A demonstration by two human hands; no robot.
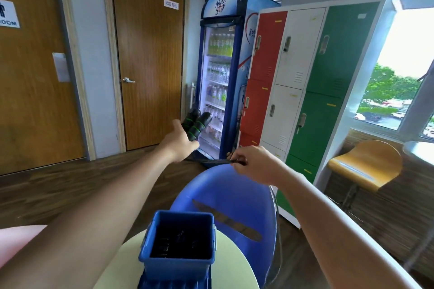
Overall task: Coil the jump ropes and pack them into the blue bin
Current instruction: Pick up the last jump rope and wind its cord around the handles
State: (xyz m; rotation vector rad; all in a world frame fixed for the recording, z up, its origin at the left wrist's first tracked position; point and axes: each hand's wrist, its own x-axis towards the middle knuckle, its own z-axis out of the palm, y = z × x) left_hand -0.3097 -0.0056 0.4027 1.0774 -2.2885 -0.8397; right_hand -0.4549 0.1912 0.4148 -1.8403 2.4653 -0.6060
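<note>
Close by, the blue bin [175,270] sits on a round table [237,258], with something dark inside. Up left, the left hand [180,141] grips both handles [196,124] of a jump rope [206,160]. The right hand [256,162] pinches its thin cord [218,161], tight between both hands. It looks light and floppy, so hold the loops near the handles.

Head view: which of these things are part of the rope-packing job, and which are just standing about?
Job: jump rope handles, gripped by left hand; rope cord, pinched by right hand; blue bin.
Standing about: blue chair, drinks fridge, lockers, yellow stool, wooden doors.
</note>
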